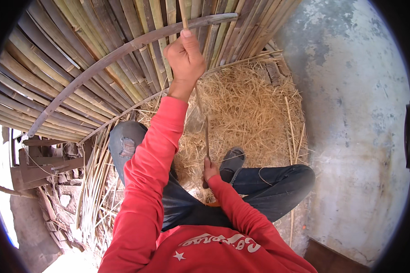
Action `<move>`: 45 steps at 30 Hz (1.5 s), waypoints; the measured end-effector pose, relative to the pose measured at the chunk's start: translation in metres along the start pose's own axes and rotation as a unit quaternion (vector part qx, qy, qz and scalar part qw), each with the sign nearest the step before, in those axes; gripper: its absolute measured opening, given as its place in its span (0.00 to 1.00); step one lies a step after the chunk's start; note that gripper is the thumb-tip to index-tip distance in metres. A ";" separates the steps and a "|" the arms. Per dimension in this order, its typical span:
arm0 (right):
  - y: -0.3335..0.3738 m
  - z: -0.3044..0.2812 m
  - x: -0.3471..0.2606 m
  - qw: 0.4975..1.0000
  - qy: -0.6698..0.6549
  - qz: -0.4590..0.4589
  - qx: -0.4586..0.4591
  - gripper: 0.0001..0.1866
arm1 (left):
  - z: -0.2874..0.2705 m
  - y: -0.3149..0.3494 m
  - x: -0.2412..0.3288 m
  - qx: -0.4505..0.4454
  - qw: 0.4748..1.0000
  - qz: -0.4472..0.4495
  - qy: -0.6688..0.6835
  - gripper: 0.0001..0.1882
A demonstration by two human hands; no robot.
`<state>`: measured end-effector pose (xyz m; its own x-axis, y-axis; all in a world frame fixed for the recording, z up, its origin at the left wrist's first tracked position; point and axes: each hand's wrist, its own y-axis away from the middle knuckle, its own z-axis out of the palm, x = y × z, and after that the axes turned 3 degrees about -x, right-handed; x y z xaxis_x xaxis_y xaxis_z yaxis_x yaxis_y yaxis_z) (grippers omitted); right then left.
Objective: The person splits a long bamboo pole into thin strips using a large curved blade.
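Running lengthwise between both fists, the bamboo strip [200,107] is gripped high by the left hand [185,57], low by the right hand [209,170], above the straw [250,109].

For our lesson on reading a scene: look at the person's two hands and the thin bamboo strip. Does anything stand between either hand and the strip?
Nothing visible does. The left hand, raised high, is closed around the upper part of the bamboo strip, and the right hand, low by the knee, grips its lower end. The straw lies behind the strip, not between it and either hand.
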<state>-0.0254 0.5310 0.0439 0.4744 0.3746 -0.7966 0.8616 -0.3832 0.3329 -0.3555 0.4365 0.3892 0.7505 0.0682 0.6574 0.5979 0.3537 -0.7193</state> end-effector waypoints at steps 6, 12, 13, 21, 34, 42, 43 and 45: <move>0.000 -0.022 -0.080 0.856 -0.338 0.379 -0.095 0.29 | -0.028 0.000 -0.004 -0.042 0.997 -0.029 -0.059 0.32; 0.018 -0.054 -0.138 0.954 -0.250 0.154 -0.053 0.25 | -0.018 -0.002 -0.009 -0.001 1.000 -0.009 -0.029 0.32; 0.018 -0.056 -0.137 0.975 -0.209 0.066 -0.030 0.22 | -0.017 -0.002 -0.011 -0.001 1.000 -0.010 -0.028 0.32; 0.021 -0.016 -0.034 0.990 0.118 0.072 -0.027 0.30 | -0.018 -0.001 -0.006 -0.025 0.999 -0.014 -0.042 0.32; 0.022 -0.060 -0.122 0.913 -0.347 0.215 -0.033 0.25 | -0.031 -0.002 0.002 -0.055 0.996 -0.070 0.004 0.35; 0.039 -0.068 -0.128 0.913 -0.360 0.182 -0.059 0.22 | -0.032 0.006 0.000 -0.128 0.990 -0.042 -0.044 0.25; 0.043 -0.066 -0.128 0.914 -0.356 0.182 -0.067 0.21 | -0.034 0.013 -0.006 -0.129 0.990 -0.038 -0.046 0.25; 0.048 -0.064 -0.124 0.914 -0.355 0.181 -0.074 0.21 | -0.033 0.028 -0.010 -0.214 0.971 -0.042 -0.097 0.19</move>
<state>-0.0316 0.5206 0.1911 0.5421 -0.4167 -0.7297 0.7106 -0.2362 0.6627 -0.3364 0.4149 0.3550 0.6517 0.2448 0.7178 0.7480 -0.0511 -0.6617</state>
